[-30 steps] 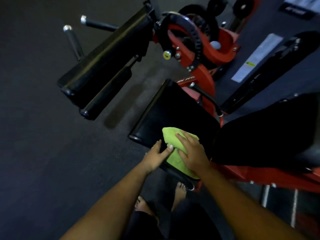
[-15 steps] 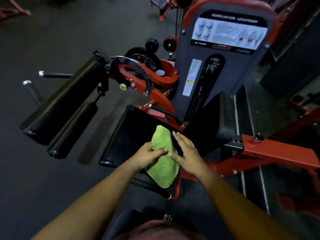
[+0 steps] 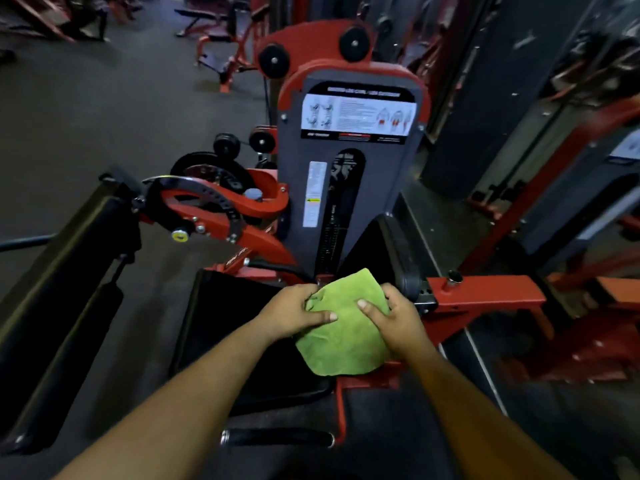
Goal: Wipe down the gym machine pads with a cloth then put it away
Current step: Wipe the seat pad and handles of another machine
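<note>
A green cloth point(image 3: 346, 337) hangs in front of me, held up between both hands above the right edge of the black seat pad point(image 3: 228, 323). My left hand point(image 3: 291, 311) pinches its upper left part, thumb across the fabric. My right hand point(image 3: 394, 317) grips its right edge, thumb on the front. Behind the cloth stands the black back pad point(image 3: 391, 251), tilted upright. A long black leg pad point(image 3: 59, 282) and a roller pad point(image 3: 72, 358) lie at the left on the red lever arm point(image 3: 221, 216).
The grey weight-stack cover point(image 3: 349, 174) with an instruction label rises straight ahead. A red frame beam point(image 3: 485, 292) runs to the right. A black handle point(image 3: 277, 438) sticks out below the seat. More red machines stand at the back, and dark floor lies to the left.
The cloth has been lifted off the seat pad and spread between both hands. My view has tilted up, bringing the weight stack and far machines into sight.
</note>
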`<state>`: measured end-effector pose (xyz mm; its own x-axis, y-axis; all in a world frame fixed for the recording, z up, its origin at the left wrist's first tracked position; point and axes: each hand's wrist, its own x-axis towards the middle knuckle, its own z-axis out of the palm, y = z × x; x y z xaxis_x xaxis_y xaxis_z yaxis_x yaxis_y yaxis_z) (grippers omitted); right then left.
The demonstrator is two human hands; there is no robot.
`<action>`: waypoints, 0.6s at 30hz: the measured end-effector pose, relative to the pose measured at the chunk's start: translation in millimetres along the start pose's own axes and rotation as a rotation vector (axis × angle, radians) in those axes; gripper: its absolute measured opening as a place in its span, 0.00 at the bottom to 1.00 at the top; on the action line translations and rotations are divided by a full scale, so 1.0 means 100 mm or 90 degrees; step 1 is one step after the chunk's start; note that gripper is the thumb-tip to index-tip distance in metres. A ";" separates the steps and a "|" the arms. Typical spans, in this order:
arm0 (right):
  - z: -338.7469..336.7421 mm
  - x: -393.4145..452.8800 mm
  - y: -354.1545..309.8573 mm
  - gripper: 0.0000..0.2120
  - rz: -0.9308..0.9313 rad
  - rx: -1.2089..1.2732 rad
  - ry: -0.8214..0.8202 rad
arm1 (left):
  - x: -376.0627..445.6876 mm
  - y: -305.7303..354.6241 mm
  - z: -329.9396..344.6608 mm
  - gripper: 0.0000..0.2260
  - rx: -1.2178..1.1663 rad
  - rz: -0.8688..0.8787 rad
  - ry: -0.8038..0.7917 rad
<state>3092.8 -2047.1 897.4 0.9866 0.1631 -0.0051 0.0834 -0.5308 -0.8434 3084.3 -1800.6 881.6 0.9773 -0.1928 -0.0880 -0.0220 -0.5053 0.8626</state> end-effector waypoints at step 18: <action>-0.08 0.76 0.18 0.39 0.051 -0.732 0.049 | 1.69 0.18 0.71 0.16 -0.042 -0.103 0.045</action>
<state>3170.2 -2050.8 886.4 0.9974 0.0654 0.0294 0.0605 -0.9875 0.1458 3234.4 -1901.8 847.3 0.9794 -0.0525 -0.1950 0.1484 -0.4677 0.8714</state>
